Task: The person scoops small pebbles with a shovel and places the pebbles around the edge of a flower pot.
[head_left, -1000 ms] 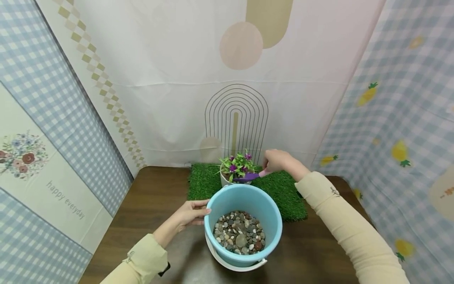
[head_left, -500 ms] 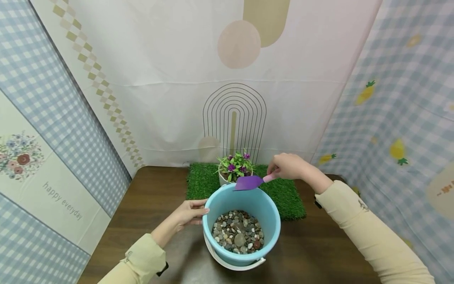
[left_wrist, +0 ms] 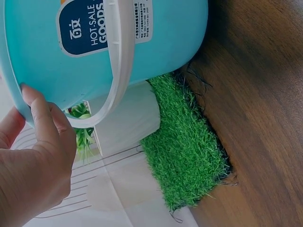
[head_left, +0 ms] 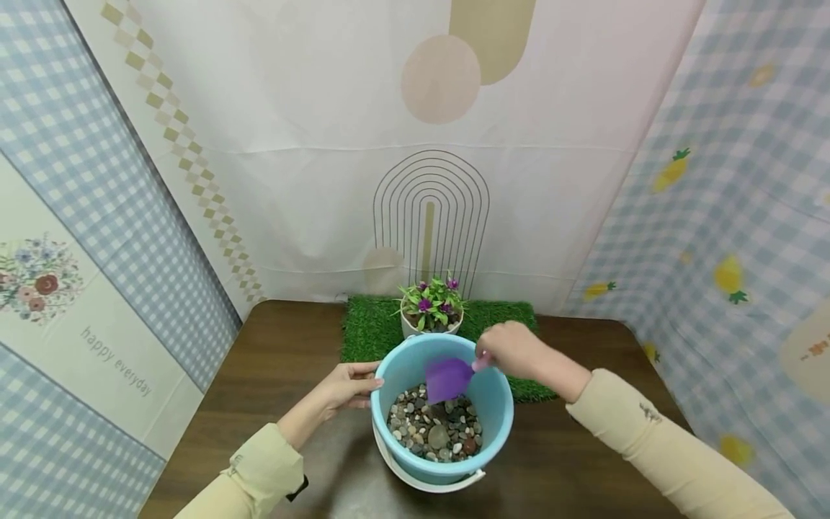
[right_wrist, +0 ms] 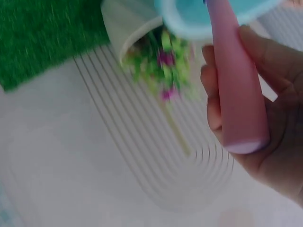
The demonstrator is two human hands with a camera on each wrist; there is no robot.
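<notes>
A light blue bucket [head_left: 436,472] with a white handle [left_wrist: 120,52] stands on the table, with pebbles [head_left: 421,432] covering its bottom. My left hand [head_left: 344,391] pinches the bucket's left rim, thumb on one side and fingers on the other. In my right hand [head_left: 515,351] is the pink handle [right_wrist: 239,90] of a small shovel, the fingers curled round it. The shovel's purple blade [head_left: 447,380], slightly blurred, tilts down inside the bucket above the pebbles. Just behind the bucket sits a white pot [left_wrist: 128,118] with a purple-flowered plant [head_left: 431,303].
A green artificial grass mat [head_left: 372,331] lies beneath the pot, partly behind the bucket. The brown wooden table [head_left: 279,346] ends at a white printed cloth [head_left: 311,216] at the back. Checked blue cloths hang at both sides.
My right hand has brought the shovel from the plant pot toward me, over the rim and down into the bucket. The left hand stays on the rim.
</notes>
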